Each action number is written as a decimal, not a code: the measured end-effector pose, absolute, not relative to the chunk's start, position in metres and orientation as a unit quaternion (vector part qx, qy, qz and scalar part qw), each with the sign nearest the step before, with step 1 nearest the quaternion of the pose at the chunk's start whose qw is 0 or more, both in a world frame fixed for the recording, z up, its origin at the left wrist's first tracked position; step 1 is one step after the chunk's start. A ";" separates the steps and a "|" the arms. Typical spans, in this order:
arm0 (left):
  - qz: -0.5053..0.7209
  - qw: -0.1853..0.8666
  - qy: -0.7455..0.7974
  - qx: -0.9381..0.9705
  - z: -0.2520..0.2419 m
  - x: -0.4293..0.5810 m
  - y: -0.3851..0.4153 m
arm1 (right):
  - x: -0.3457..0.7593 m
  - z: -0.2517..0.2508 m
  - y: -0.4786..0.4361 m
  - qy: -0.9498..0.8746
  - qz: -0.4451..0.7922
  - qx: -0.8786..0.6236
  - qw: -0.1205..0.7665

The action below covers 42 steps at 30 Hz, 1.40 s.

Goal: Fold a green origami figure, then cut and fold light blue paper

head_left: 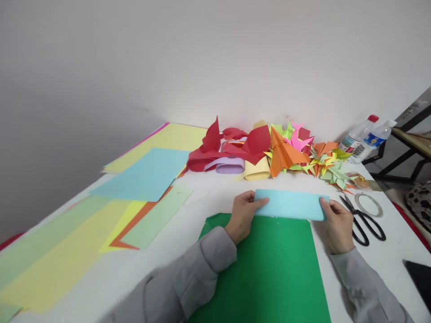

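Note:
A light blue paper strip (291, 205) is stretched level between my two hands. My left hand (243, 216) pinches its left end, thumb on top and fingers behind. At the other end my right hand (337, 225) grips it the same way. Beneath the strip lies a large green sheet (269, 269), its far edge partly covered by the strip and my left hand. Black-handled scissors (365, 219) rest just right of my right hand, their blades pointing away. A roll of clear tape (368, 205) lies beside them.
Colored paper sheets (144, 175) spread over the table's left side. Folded paper pieces (286, 150) and looped paper strips (229, 163) are heaped along the wall. Two plastic bottles (370, 141) stand at the back right. A dark flat object (417, 280) sits at the right edge.

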<state>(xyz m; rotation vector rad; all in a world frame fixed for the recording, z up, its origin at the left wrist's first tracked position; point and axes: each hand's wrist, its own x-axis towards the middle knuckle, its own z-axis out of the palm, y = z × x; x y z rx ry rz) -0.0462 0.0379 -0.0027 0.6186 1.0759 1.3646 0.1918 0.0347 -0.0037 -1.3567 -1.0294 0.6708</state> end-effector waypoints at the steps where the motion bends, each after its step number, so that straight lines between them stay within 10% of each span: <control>1: 0.589 0.604 0.468 0.264 -0.002 -0.046 0.038 | 0.191 -0.003 0.035 -0.448 0.282 -0.592 0.608; 11: 0.558 0.574 0.520 0.297 0.003 -0.048 0.040 | 0.187 -0.001 0.036 -0.488 0.239 -0.632 0.552; 20: 0.327 0.079 0.669 0.663 -0.003 -0.062 0.041 | 0.181 -0.014 0.036 -0.550 0.165 -0.690 0.440; 42: 0.194 -0.034 0.562 0.804 -0.014 -0.037 -0.007 | 0.181 -0.010 0.027 -0.622 0.085 -0.708 0.324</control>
